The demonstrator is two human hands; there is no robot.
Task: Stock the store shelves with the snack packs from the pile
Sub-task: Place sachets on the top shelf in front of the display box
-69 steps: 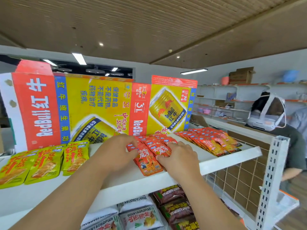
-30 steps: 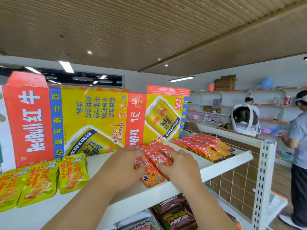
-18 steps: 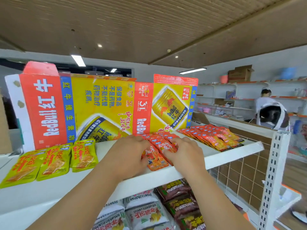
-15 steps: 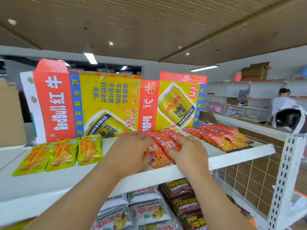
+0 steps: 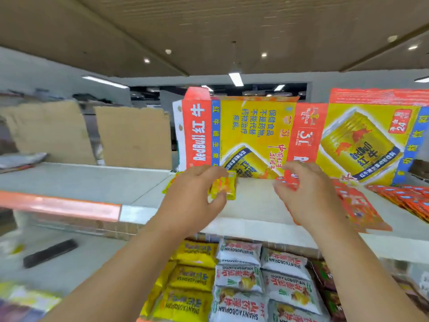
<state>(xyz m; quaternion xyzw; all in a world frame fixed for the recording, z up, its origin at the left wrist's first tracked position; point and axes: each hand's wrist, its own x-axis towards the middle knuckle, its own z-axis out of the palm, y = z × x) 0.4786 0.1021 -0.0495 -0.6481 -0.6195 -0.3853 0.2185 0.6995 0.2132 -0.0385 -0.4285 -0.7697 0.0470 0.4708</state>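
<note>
- Lower shelf, nearest: yellow bags (image 5: pixel 192 277), white SHANYAOBOPIAN bags (image 5: pixel 239 277) and dark brown bags (image 5: pixel 322 277), in side-by-side columns.
- Low left: a dark flat object (image 5: pixel 50 253) lies on a grey surface. Too blurred to identify.
- Both forearms reach up and forward over the front edge of the white top shelf (image 5: pixel 253 205).
- Left hand (image 5: pixel 192 196): fingers half curled, thumb spread. The yellow snack packs (image 5: pixel 224 188) show in the gap between thumb and fingers. Motion blur, so I can't tell if it grips them or just hovers.
- Right hand (image 5: pixel 308 196): fingers loosely curled, in front of the row of red snack packs (image 5: pixel 357 205). A red edge shows between thumb and fingers. I can't tell if it's held.
- That red row lies flat on the top shelf, running from the front edge back toward the carton.
- A second red row (image 5: pixel 408 198) lies at far right, apart from the first.
- Behind the packs: a flattened Red Bull carton (image 5: pixel 255 133) stands upright, print upside down.
- Left of it: plain brown cardboard panels (image 5: pixel 134 135), upright.
- Farthest: a ceiling strip light (image 5: pixel 235 79).
</note>
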